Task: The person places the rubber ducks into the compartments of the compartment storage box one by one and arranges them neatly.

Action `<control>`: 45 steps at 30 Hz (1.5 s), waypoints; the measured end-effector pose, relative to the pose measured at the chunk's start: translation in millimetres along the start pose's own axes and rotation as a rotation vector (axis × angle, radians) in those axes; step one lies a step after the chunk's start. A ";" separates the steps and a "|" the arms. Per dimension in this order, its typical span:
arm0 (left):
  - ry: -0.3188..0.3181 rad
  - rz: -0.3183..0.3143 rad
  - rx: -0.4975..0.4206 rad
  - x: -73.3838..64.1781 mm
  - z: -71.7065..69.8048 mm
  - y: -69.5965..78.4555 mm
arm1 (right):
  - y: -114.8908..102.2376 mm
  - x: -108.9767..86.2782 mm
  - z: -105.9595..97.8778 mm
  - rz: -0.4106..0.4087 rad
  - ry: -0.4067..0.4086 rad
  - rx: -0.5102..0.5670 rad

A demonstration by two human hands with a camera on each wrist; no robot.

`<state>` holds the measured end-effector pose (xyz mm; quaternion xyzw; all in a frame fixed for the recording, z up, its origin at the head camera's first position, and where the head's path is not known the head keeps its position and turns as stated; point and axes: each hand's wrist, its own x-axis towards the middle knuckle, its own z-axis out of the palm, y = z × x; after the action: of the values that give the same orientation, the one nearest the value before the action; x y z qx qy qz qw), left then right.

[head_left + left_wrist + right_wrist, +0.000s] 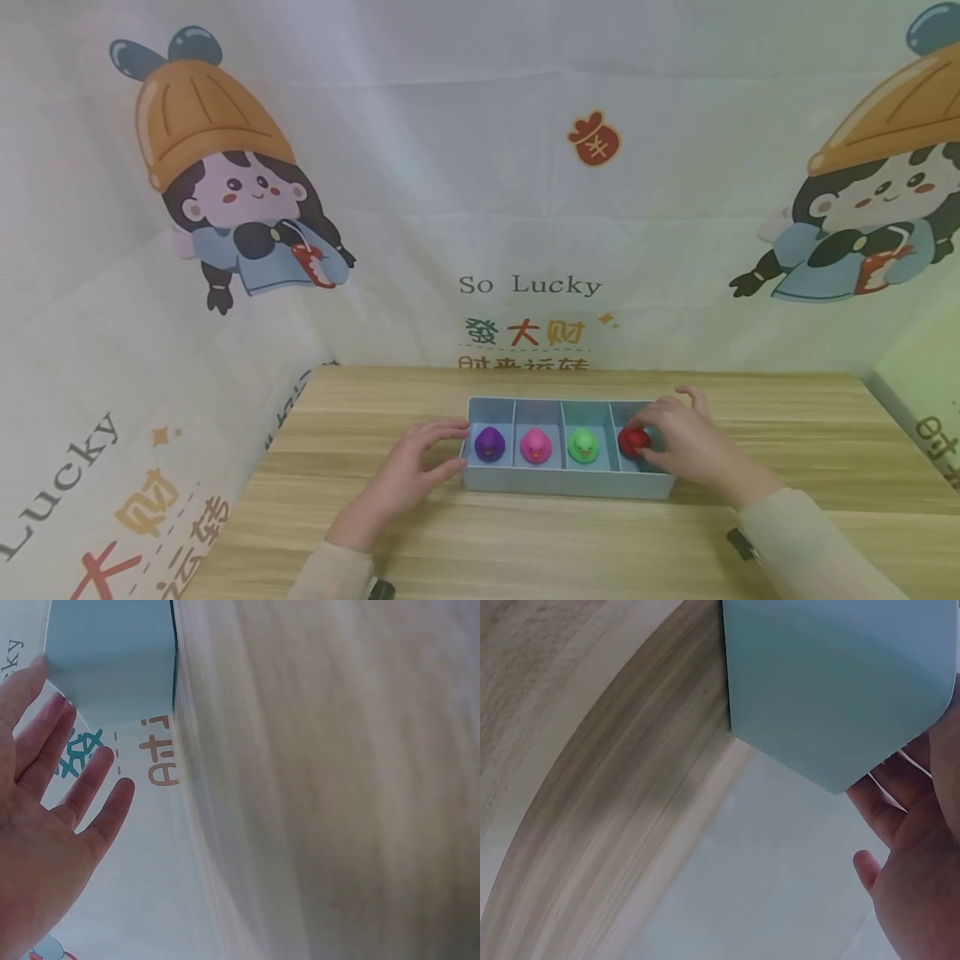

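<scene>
A light blue tray (570, 483) with dividers stands on the table. A purple rubber duck (490, 444), a pink rubber duck (536, 447) and a green rubber duck (582, 446) sit in separate compartments, left to right. In the rightmost compartment my right hand (690, 442) pinches a red rubber duck (632, 442) between thumb and fingers, partly covering it. My left hand (412, 467) is at the tray's left end, fingers extended and fingertips at its rim. Both wrist views show the tray's outer end walls; the ducks are hidden there.
The wood-grain table (375, 400) runs back to a printed cloth (420, 167), which hangs behind it and along the sides. Table surface shows in front of the tray and on either side.
</scene>
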<state>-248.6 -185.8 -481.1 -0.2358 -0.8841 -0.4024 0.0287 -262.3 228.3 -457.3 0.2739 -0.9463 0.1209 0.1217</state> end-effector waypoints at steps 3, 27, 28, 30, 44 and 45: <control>-0.001 0.001 -0.005 0.2 0.2 0.1 | 0.9 0.1 0.7 0.007 -0.012 0.010; -0.002 -0.018 0.055 1.0 -2.3 1.0 | -19.5 -0.9 -6.8 0.106 -0.005 0.101; 0.002 -0.013 0.065 1.1 -2.1 1.2 | -22.9 -2.3 -7.2 0.124 0.015 0.099; 0.005 -0.010 0.080 1.1 -1.7 1.5 | -30.4 -5.6 -8.1 0.161 0.056 0.087; 0.057 -0.030 0.243 -1.8 5.2 17.2 | -74.8 -17.5 -8.0 0.269 0.132 -0.062; 0.072 -0.029 0.287 -1.4 6.4 21.6 | -76.9 -17.1 -7.7 0.257 0.128 -0.077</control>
<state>-237.0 -169.5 -470.7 -0.2016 -0.9344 -0.2803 0.0881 -204.9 175.9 -442.6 0.1373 -0.9679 0.1163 0.1755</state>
